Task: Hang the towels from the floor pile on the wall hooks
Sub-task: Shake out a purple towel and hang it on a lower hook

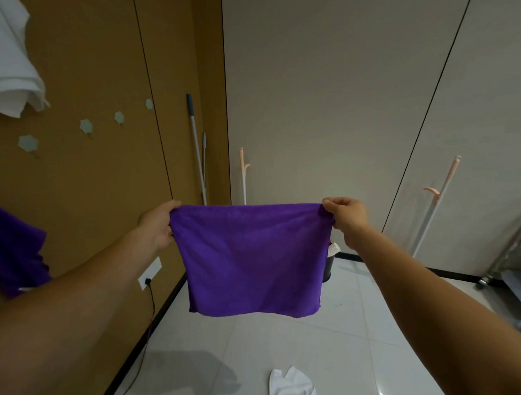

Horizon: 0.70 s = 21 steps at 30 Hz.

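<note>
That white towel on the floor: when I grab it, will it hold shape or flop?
Probably floppy: the white towel lies crumpled in soft folds. Likely light: the purple towel hangs limp from pinches by the left hand and right hand. Glossy floor tiles may let it slide.

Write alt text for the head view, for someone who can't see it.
The left hand and right hand pinch the top corners of a purple towel, holding it spread. Empty hexagonal hooks dot the brown wall at left; a white towel lies on the floor.
</note>
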Each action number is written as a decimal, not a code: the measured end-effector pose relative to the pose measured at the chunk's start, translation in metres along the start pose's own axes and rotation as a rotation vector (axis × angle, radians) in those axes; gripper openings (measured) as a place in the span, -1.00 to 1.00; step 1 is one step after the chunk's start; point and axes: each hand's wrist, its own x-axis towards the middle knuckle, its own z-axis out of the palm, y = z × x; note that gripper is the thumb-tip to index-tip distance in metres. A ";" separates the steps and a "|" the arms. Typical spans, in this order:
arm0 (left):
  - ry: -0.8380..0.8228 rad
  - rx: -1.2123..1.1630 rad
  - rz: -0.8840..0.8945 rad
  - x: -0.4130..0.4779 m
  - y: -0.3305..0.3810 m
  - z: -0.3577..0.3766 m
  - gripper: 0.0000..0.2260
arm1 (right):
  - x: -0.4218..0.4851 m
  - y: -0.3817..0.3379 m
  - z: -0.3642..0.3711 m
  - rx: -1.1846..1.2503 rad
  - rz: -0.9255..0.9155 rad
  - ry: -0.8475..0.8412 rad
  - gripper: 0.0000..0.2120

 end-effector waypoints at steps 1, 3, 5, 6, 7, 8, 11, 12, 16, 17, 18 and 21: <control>0.010 0.010 0.009 0.000 0.000 -0.001 -0.78 | 0.001 0.000 0.000 0.001 -0.016 0.006 -0.92; 0.030 0.036 0.034 0.001 0.000 -0.004 -0.74 | 0.002 0.000 0.001 -0.013 -0.050 0.015 -0.86; 0.058 0.067 0.061 0.002 0.000 -0.007 -0.75 | 0.002 0.000 0.003 -0.021 -0.081 0.014 -0.81; 0.069 0.087 0.075 0.002 0.000 -0.008 -0.78 | 0.003 0.000 0.004 -0.021 -0.095 0.009 -0.79; 0.075 0.117 0.089 0.001 0.001 -0.009 -0.82 | 0.003 0.000 0.005 -0.021 -0.110 0.004 -0.78; 0.082 0.159 0.105 0.000 0.002 -0.009 -0.88 | 0.003 -0.001 0.006 -0.020 -0.125 0.001 -0.77; 0.112 0.268 0.137 -0.005 0.004 -0.009 -0.92 | 0.005 0.000 0.007 0.015 -0.166 0.013 -0.81; 0.110 0.285 0.130 -0.008 0.004 -0.009 -0.90 | 0.005 0.000 0.007 0.027 -0.173 0.026 -0.81; 0.090 0.363 0.040 -0.020 0.003 -0.006 -0.99 | 0.009 0.004 0.007 0.002 -0.208 0.042 -0.78; 0.087 0.376 0.022 -0.022 0.002 -0.005 -0.99 | 0.010 0.006 0.006 -0.005 -0.217 0.037 -0.77; 0.086 0.384 0.012 -0.025 0.001 -0.004 -0.98 | 0.011 0.007 0.005 -0.009 -0.222 0.032 -0.76; 0.079 0.412 0.002 -0.029 -0.001 0.000 -0.91 | 0.016 0.013 -0.002 -0.030 -0.224 0.011 -0.71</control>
